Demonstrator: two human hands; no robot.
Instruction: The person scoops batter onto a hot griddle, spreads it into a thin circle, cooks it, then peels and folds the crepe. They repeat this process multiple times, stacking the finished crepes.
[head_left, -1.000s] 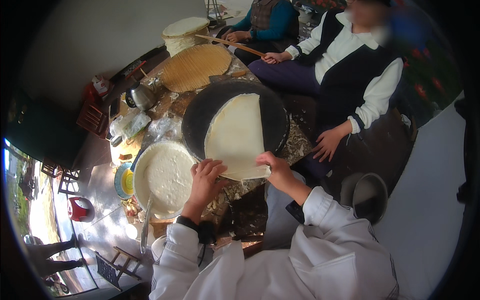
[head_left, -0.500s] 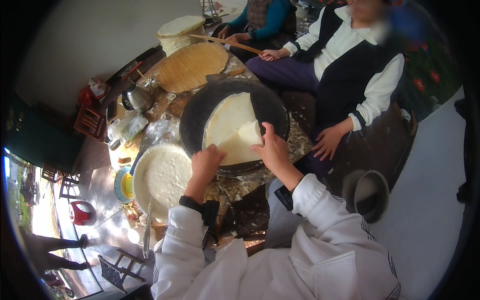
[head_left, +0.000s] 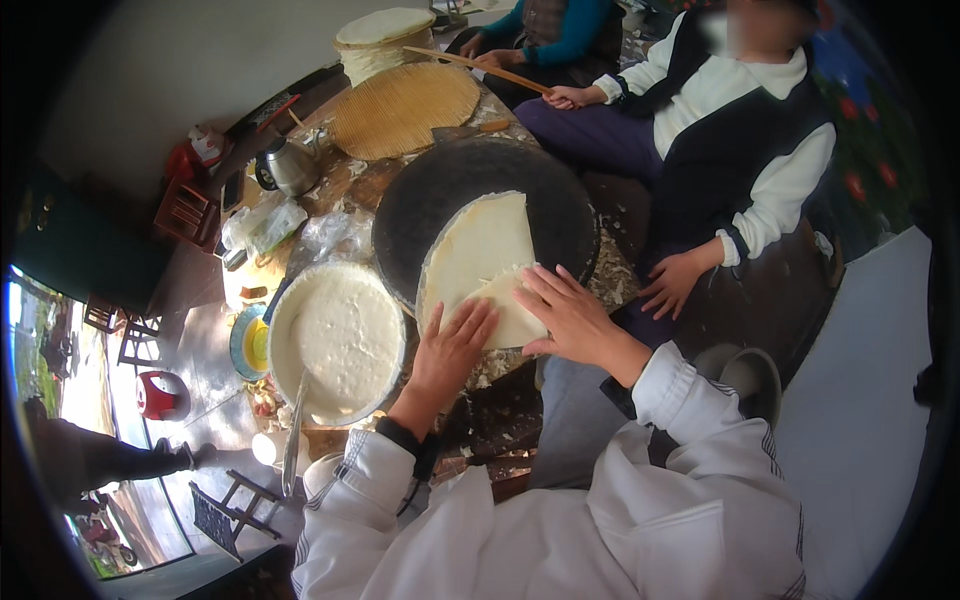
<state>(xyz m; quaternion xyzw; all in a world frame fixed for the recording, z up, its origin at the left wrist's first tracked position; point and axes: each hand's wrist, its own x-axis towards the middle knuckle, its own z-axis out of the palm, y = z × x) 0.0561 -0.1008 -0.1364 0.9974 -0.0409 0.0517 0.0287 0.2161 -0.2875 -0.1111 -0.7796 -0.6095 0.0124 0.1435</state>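
A thin, pale pancake (head_left: pixel 478 240), partly folded over itself, lies on the round dark griddle (head_left: pixel 420 190) and reaches over its near edge. My left hand (head_left: pixel 450 350) rests on the near left part of the pancake, fingers stretched out. Flat on the folded right part lies my right hand (head_left: pixel 575 318), its fingers spread. Left of the griddle stands a wide bowl of pale batter (head_left: pixel 338 340). A metal ladle (head_left: pixel 295 440) leans on the bowl's near rim with its handle hanging outward.
Behind the griddle are a round straw mat (head_left: pixel 405 112), a stack of pancakes (head_left: pixel 385 45) and a flat-bladed scraper (head_left: pixel 470 131). A metal kettle (head_left: pixel 290 168) and plastic bags (head_left: pixel 265 225) stand at left. At right a seated person (head_left: pixel 720 140) holds a wooden stick (head_left: pixel 480 68).
My hands have gone from pinching the pancake's edges to lying flat on it. The pancake has shifted toward me, over the griddle's near edge, and its raised fold is pressed down.
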